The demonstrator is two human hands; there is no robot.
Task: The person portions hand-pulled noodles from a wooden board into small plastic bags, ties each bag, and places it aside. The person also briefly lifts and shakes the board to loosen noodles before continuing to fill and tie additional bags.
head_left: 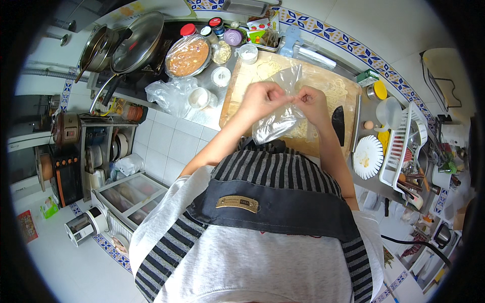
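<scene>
Over the floured wooden board point(233, 98) a clear plastic bag point(277, 126) hangs between my hands. My left hand point(263, 98) pinches its edge between thumb and fingers. Close beside it, my right hand point(311, 103) pinches the same bag, fingers closed. Pale noodles point(337, 92) lie spread on the board behind and right of my hands. A dark blade-shaped piece point(338, 125) rests on the board's right side, near my right forearm. What the bag holds, if anything, I cannot make out.
Left of the board stand a plastic-covered bowl of orange-brown food point(188, 56), a jar of white powder point(200, 98) and a crumpled plastic bag point(171, 95). A lidded pan point(137, 44) sits on the stove. Rightward are a white fluted plate point(368, 157), an egg point(369, 124) and a dish rack point(399, 146).
</scene>
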